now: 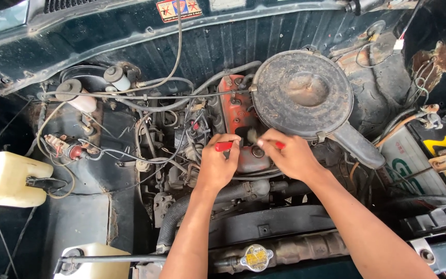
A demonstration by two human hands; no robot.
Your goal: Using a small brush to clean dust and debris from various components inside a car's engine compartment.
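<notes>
Both grips are closed on red-handled tools over an old engine, seen from above. Nearest the viewer, a yellow-topped radiator cap (256, 257) is seen on the radiator, between the two bare forearms. Farther in, the left hand (218, 166) is wrapped around a red tool handle (223, 146), and the right hand (288, 153) is closed on another red handle (280, 145); what the tools are cannot be told. Both hands are held together over the red valve cover (237, 111), just beside the round, dusty black air cleaner (302, 93). A pale plastic reservoir (6, 179) is seen well apart at the left, and a battery (429, 160) at the right.
</notes>
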